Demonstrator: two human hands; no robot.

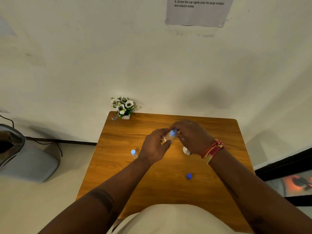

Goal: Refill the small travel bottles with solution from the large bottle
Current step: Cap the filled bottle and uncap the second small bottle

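While blurred by motion, head view: both hands raised over middle of wooden table (219, 191), meeting on one small clear travel bottle (167, 137). Left hand (154, 147) curled round bottle body from left side, fingers wrapped, bottle tilted with top pointing up and right. Right hand (192, 137) pinching light blue cap (173, 132) at bottle top, fingers closed round it; cannot tell whether cap is seated or loose. Red and yellow thread bands (213, 150) on right wrist. Second travel bottle (134, 153) with light blue cap standing upright on table, left of left hand, just beside wrist, not touched. White object (185, 150) standing on table under right hand, mostly hidden by wrist; looks like open neck of large bottle but too covered to confirm. Loose dark blue cap (189, 176) lying on table nearer person, well apart from both hands, between forearms. Small white pot of artificial white flowers (124, 107) at far left corner of table against wall. Tiny dark item next to pot, too small to tell. Printed instruction sheet (199, 10) taped on wall above, partly readable, line about screwing cap onto large contact lens solution bottle. Grey bag (28, 157) on floor to left with black cable (57, 146) running along wall base. Light-coloured clothing at bottom edge.
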